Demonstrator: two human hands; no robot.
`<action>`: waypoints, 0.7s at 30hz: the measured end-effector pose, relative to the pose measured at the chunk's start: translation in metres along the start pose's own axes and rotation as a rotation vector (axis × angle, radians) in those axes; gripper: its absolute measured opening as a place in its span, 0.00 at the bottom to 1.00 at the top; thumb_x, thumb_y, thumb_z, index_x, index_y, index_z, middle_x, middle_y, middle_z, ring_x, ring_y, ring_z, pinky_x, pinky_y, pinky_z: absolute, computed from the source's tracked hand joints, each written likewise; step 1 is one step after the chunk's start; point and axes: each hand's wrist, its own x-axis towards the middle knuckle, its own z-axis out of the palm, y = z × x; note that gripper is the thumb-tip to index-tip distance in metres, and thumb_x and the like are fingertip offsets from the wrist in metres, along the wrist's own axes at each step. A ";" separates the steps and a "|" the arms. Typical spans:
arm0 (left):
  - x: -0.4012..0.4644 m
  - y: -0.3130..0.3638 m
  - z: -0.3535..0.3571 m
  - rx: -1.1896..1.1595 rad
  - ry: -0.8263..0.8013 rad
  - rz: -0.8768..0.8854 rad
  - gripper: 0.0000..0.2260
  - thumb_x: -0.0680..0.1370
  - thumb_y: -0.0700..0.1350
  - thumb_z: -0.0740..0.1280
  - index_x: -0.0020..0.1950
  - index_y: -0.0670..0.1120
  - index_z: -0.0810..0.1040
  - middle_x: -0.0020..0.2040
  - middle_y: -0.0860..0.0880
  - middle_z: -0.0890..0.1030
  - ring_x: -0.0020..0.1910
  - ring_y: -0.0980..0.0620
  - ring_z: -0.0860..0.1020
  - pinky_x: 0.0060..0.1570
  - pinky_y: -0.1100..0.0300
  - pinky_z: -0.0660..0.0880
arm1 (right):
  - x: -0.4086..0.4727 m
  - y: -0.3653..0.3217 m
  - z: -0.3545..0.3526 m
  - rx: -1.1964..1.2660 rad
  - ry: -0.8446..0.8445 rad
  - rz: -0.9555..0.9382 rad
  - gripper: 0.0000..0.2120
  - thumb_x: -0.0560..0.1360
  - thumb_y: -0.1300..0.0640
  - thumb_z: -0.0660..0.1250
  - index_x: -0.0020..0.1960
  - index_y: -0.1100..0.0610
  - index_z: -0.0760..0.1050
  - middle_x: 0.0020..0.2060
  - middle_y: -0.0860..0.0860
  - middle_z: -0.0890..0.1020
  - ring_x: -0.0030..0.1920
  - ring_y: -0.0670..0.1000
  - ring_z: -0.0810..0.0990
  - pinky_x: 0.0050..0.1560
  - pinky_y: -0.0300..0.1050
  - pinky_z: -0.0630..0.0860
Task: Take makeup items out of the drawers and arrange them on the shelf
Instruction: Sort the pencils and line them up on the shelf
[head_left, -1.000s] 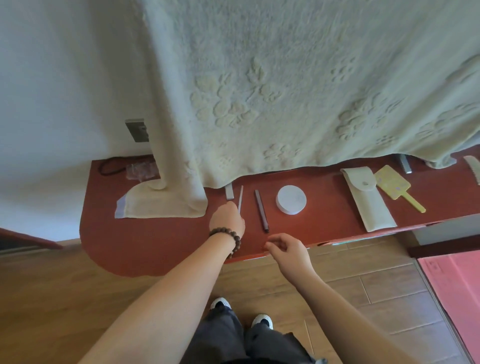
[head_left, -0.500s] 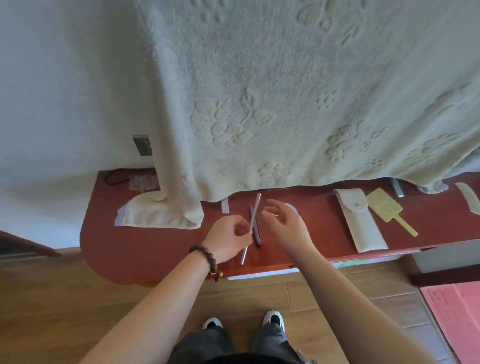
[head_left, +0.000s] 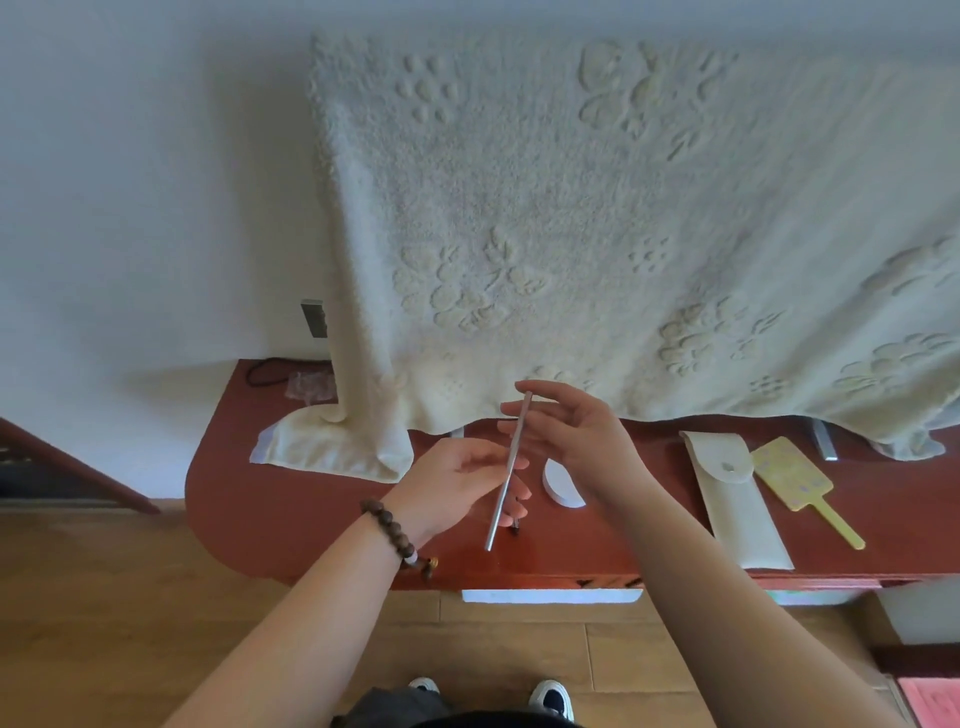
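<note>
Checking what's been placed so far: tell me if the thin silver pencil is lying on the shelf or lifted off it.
Lifted. The left hand pinches the silver pencil, tilted above the red shelf.

left hand (head_left: 457, 486) pinching, right hand (head_left: 576, 441) fingers spread.

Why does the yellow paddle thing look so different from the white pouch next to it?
The paddle is pale yellow with a thin handle sticking out toward the front edge; the pouch is plain white and has no handle. The paddle is the shorter of the two; the pouch is longer, a strip with a flap folded over its top end. Both lie flat, side by side on the red shelf, and neither hand touches them.
</note>
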 end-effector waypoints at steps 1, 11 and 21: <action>0.001 0.000 0.001 0.005 0.009 -0.005 0.08 0.80 0.37 0.62 0.54 0.37 0.79 0.44 0.36 0.83 0.43 0.40 0.84 0.47 0.48 0.81 | 0.000 0.000 -0.001 0.015 -0.005 0.000 0.13 0.77 0.70 0.62 0.59 0.61 0.76 0.48 0.59 0.84 0.48 0.56 0.85 0.47 0.44 0.81; 0.010 0.001 0.010 0.058 0.101 -0.022 0.06 0.79 0.37 0.63 0.52 0.38 0.80 0.43 0.37 0.84 0.42 0.43 0.85 0.46 0.49 0.82 | 0.016 0.000 -0.010 0.007 0.022 0.021 0.11 0.75 0.73 0.63 0.54 0.64 0.77 0.42 0.61 0.84 0.45 0.58 0.85 0.45 0.46 0.82; -0.007 -0.040 0.005 0.174 0.229 -0.175 0.05 0.77 0.38 0.66 0.50 0.39 0.79 0.42 0.43 0.85 0.40 0.50 0.85 0.46 0.48 0.81 | 0.049 -0.011 -0.038 0.021 0.156 0.001 0.09 0.75 0.71 0.64 0.54 0.64 0.77 0.41 0.60 0.84 0.41 0.54 0.85 0.43 0.42 0.82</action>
